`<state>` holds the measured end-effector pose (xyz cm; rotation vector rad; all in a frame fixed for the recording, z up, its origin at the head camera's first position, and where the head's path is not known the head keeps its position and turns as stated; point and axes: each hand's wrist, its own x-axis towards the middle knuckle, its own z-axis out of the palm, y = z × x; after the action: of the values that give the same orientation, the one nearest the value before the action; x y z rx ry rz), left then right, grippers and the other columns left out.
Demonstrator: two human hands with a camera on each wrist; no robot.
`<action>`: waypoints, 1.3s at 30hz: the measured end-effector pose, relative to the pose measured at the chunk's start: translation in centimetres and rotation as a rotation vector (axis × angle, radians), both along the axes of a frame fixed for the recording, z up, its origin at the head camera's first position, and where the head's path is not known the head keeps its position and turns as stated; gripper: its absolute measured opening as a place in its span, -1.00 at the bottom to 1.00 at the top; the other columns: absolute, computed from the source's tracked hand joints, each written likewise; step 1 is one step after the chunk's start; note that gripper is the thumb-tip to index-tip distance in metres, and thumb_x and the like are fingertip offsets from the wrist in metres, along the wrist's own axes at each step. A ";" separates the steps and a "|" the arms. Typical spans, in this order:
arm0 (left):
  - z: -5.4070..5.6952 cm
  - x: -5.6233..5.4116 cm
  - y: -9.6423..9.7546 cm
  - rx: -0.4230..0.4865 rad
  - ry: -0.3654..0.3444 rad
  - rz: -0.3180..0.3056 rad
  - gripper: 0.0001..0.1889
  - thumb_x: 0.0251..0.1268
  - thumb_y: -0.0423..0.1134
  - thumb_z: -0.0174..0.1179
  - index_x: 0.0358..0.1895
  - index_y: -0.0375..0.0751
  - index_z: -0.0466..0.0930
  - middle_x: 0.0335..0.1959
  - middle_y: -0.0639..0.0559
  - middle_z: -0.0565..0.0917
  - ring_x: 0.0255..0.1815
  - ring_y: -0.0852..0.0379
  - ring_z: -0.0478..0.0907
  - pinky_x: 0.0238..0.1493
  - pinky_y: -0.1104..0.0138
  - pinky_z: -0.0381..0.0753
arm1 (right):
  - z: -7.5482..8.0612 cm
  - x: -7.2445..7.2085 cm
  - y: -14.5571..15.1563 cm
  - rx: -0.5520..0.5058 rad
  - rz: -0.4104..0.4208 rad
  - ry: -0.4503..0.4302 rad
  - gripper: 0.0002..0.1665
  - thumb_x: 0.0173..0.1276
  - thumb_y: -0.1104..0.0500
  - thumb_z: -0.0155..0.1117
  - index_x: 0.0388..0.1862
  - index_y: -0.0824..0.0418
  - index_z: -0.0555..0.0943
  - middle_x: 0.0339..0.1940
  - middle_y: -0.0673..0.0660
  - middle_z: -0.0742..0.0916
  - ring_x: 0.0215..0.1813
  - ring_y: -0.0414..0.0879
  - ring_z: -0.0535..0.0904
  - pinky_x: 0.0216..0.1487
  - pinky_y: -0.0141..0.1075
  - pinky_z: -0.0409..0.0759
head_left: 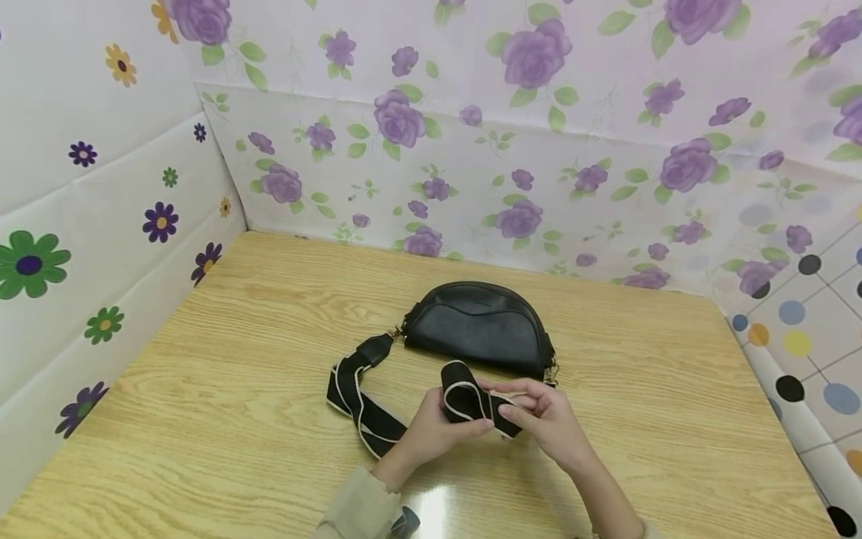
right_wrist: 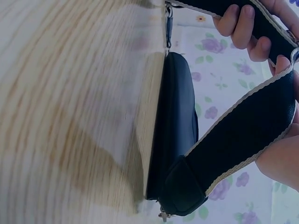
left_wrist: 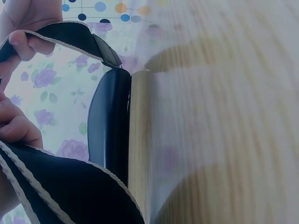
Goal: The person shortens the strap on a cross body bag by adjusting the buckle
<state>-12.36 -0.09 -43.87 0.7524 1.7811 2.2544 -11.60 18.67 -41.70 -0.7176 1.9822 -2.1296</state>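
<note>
A black half-moon handbag (head_left: 471,329) lies on the table with its rounded edge toward the back wall. Its wide black strap (head_left: 378,427) with pale edging runs from the bag's left end and loops toward the person. My left hand (head_left: 431,430) grips the strap where it folds into a loop. Just to its right, my right hand (head_left: 548,423) pinches the strap between thumb and fingers. In the right wrist view, a leather end tab (right_wrist: 182,186) joins the strap to the bag's metal clasp. Part of the strap is hidden behind the hands.
The wood-grain table (head_left: 222,419) is bordered by a purple-flowered wall covering (head_left: 471,150) at the back. Other patterned coverings stand at left and right. A small dark grey object (head_left: 405,522) shows beside the left sleeve; its kind is unclear.
</note>
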 end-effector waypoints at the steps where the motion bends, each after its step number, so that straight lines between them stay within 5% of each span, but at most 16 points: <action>1: 0.0 0.0 0.0 -0.008 -0.009 -0.003 -0.60 0.01 -0.48 0.24 -0.02 -0.49 0.43 -0.10 -0.23 0.52 -0.14 0.16 0.48 -0.14 0.36 0.49 | 0.0 0.0 0.0 -0.001 -0.002 -0.003 -0.68 0.21 0.48 0.09 -0.04 0.53 0.39 -0.36 0.05 0.71 -0.41 -0.18 0.61 -0.44 -0.39 0.54; 5: 0.3 0.1 0.0 -0.026 -0.024 -0.008 -0.60 0.02 -0.48 0.23 -0.02 -0.49 0.42 -0.08 -0.20 0.52 -0.15 0.17 0.48 -0.15 0.36 0.49 | 0.0 0.0 0.0 0.001 0.006 0.009 -0.64 0.21 0.50 0.08 -0.01 0.34 0.36 -0.48 0.00 0.70 -0.53 -0.28 0.51 -0.56 -0.48 0.40; 12: 0.2 0.1 0.0 0.003 0.013 -0.009 -0.61 0.05 -0.50 0.20 0.00 -0.50 0.40 -0.07 -0.26 0.48 -0.15 0.17 0.48 -0.16 0.35 0.50 | 0.0 0.0 -0.1 0.001 0.009 0.012 -0.67 0.21 0.50 0.08 -0.05 0.61 0.31 -0.48 0.00 0.69 -0.45 -0.21 0.57 -0.44 -0.43 0.49; 39: 0.2 -0.3 -0.2 -0.021 -0.012 0.019 -0.61 0.01 -0.46 0.24 -0.03 -0.53 0.43 -0.11 -0.24 0.53 -0.22 0.18 0.50 -0.22 0.36 0.52 | -0.4 0.2 0.7 0.111 -0.061 0.044 -0.87 0.21 0.43 0.13 -0.27 0.51 0.51 -0.33 -0.03 0.69 -0.32 -0.23 0.57 -0.33 -0.40 0.54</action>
<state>-12.71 -0.32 -43.71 0.7195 1.8108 2.2441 -11.44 19.37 -42.09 -0.7000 2.1519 -2.0343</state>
